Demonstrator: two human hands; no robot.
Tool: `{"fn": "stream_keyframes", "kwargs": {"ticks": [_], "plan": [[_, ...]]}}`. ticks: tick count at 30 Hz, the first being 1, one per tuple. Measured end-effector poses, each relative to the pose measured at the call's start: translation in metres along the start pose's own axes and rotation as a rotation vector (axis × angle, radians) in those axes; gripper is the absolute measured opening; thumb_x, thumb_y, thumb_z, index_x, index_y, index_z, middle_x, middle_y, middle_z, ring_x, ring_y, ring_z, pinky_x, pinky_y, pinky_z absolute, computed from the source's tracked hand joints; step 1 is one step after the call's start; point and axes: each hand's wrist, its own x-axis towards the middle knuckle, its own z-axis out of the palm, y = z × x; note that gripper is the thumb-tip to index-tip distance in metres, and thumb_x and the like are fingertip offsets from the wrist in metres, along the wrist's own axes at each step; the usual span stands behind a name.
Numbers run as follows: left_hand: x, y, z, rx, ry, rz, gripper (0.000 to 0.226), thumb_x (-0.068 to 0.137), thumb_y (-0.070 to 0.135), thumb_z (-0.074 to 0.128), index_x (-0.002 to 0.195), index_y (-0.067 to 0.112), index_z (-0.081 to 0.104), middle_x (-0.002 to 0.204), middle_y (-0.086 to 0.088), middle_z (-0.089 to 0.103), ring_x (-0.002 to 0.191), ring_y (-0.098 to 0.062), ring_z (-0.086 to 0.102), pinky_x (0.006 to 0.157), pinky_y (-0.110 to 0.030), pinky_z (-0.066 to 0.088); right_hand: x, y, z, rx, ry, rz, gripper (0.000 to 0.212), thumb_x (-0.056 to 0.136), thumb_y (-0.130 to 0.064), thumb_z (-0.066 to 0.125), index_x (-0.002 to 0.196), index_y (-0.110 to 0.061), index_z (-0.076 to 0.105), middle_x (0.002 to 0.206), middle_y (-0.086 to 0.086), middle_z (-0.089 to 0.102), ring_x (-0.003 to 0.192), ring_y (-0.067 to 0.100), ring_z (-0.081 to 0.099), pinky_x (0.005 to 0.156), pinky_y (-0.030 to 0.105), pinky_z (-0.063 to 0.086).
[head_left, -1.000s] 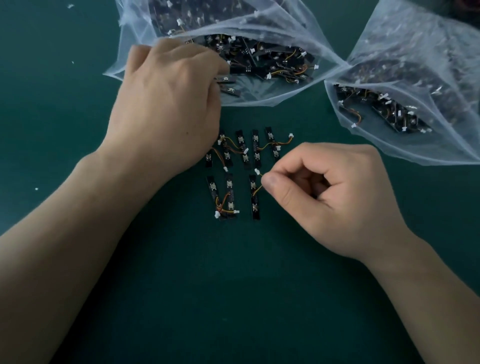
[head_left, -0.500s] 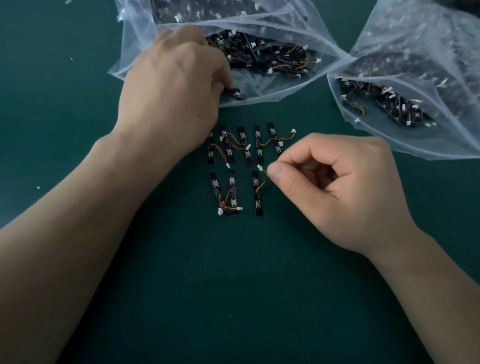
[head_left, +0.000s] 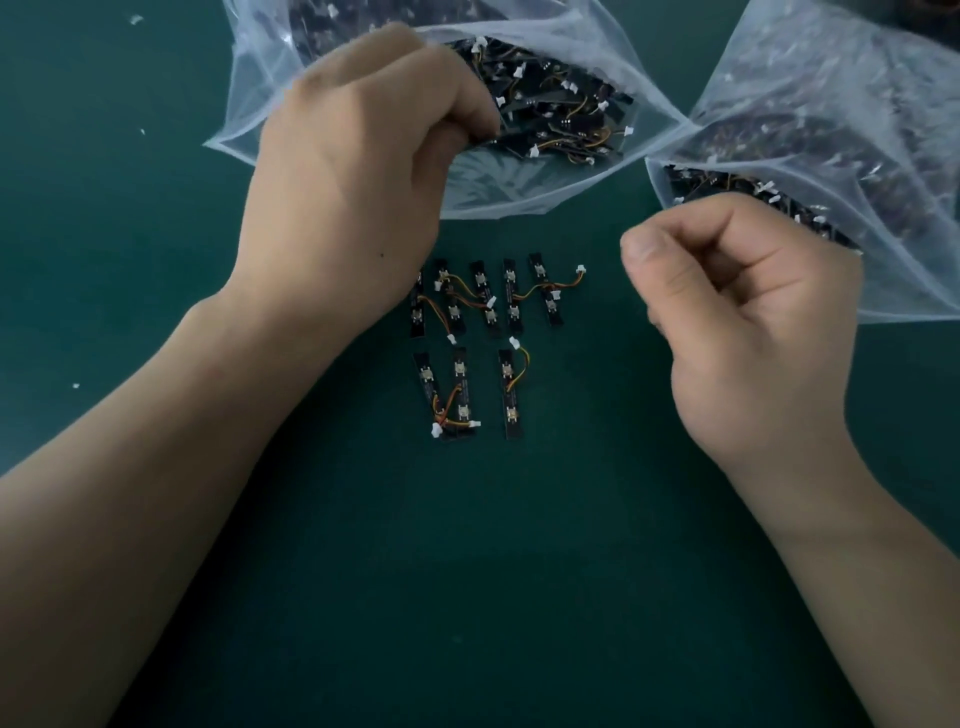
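Several small black circuit strips with orange wires and white connectors lie in two rows on the green mat (head_left: 467, 571). The upper row (head_left: 511, 296) holds several. The lower row has a pair (head_left: 460, 389) and one single strip (head_left: 511, 400). My left hand (head_left: 353, 171) reaches into the mouth of an open clear plastic bag (head_left: 519, 192) full of such strips, its fingertips curled on a black strip at the opening. My right hand (head_left: 753, 322) hovers to the right of the rows with curled fingers and holds nothing.
A second clear bag (head_left: 883, 130) of the same strips lies at the upper right, partly behind my right hand. A few white specks dot the mat at the left (head_left: 140, 131). Both forearms cross the lower part of the view.
My right hand let go of the single strip's wire and drew back up and to the right. My left hand pushed further into the bag's mouth.
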Motion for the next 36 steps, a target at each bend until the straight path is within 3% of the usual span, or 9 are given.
{"fn": "stream_keyframes", "kwargs": {"ticks": [2,4,7,10,13,18,25,31,36], "plan": [[-0.001,0.005,0.001,-0.083,0.036,0.026,0.018,0.099,0.003,0.058,0.106,0.005,0.074,0.096,0.014,0.058,0.081,0.004,0.051,0.075,-0.009,0.038,0.002,0.002,0.001,0.018,-0.034,0.040,0.002,0.100,-0.022,0.069,0.100,-0.024,0.070,0.076,0.003,0.066,0.063,0.007,0.055,0.061,0.015,0.043],[-0.002,0.008,0.003,-0.209,0.024,0.014,0.015,0.099,0.004,0.060,0.107,0.006,0.072,0.089,0.017,0.059,0.074,-0.002,0.056,0.067,-0.019,0.045,0.005,0.004,0.003,0.004,-0.056,0.058,0.018,0.098,-0.027,0.072,0.115,-0.025,0.067,0.083,0.001,0.069,0.064,0.010,0.058,0.062,0.015,0.044],[-0.005,0.015,0.005,-0.486,-0.118,-0.007,0.013,0.101,0.002,0.061,0.111,0.005,0.068,0.089,-0.003,0.068,0.068,-0.022,0.060,0.059,-0.035,0.049,0.008,0.002,0.011,0.011,-0.088,0.044,0.035,0.098,-0.031,0.074,0.130,-0.026,0.060,0.092,-0.005,0.073,0.065,0.023,0.064,0.060,0.024,0.051],[-0.009,0.020,0.008,-0.593,-0.219,-0.012,0.017,0.101,0.002,0.063,0.113,0.013,0.068,0.094,-0.010,0.070,0.074,-0.021,0.066,0.064,-0.041,0.055,0.011,-0.001,0.016,0.058,-0.089,0.015,0.027,0.098,-0.029,0.074,0.122,-0.023,0.063,0.089,-0.008,0.074,0.063,0.020,0.064,0.058,0.027,0.052],[-0.011,0.021,0.011,-0.689,-0.268,-0.063,0.013,0.102,0.002,0.066,0.113,0.009,0.069,0.094,-0.014,0.070,0.073,-0.034,0.068,0.064,-0.050,0.057,0.013,-0.001,0.017,0.071,-0.058,0.002,0.010,0.097,-0.022,0.074,0.106,-0.020,0.068,0.080,-0.012,0.072,0.062,0.008,0.065,0.058,0.018,0.047],[-0.011,0.021,0.010,-0.830,-0.324,-0.137,0.021,0.101,0.000,0.066,0.116,0.014,0.068,0.093,0.004,0.072,0.081,-0.017,0.071,0.074,-0.029,0.060,0.013,-0.002,0.017,0.093,-0.024,-0.017,0.010,0.097,-0.017,0.074,0.095,-0.025,0.067,0.073,-0.017,0.067,0.059,0.002,0.062,0.060,0.013,0.045],[-0.010,0.024,0.010,-0.979,-0.326,-0.239,0.033,0.090,-0.002,0.075,0.116,0.016,0.066,0.101,0.000,0.071,0.095,-0.016,0.070,0.086,-0.033,0.060,0.011,-0.004,0.017,0.127,0.025,-0.042,0.006,0.101,-0.015,0.069,0.100,-0.019,0.065,0.077,-0.003,0.066,0.054,0.013,0.059,0.052,0.022,0.045],[-0.009,0.021,0.008,-0.939,-0.257,-0.306,0.037,0.084,0.001,0.082,0.117,0.014,0.071,0.105,0.000,0.076,0.099,-0.014,0.073,0.090,-0.028,0.059,0.011,-0.004,0.015,0.175,0.089,-0.063,0.008,0.105,-0.013,0.062,0.101,-0.015,0.055,0.088,0.017,0.066,0.055,0.023,0.060,0.053,0.020,0.046],[-0.001,0.009,-0.001,-0.355,-0.003,-0.187,0.029,0.090,0.002,0.065,0.117,0.006,0.072,0.106,-0.007,0.072,0.098,-0.017,0.072,0.087,-0.028,0.061,0.014,-0.002,0.011,0.204,0.143,-0.013,0.011,0.105,-0.014,0.059,0.096,-0.019,0.054,0.087,0.017,0.066,0.056,0.024,0.058,0.054,0.019,0.044]]}}
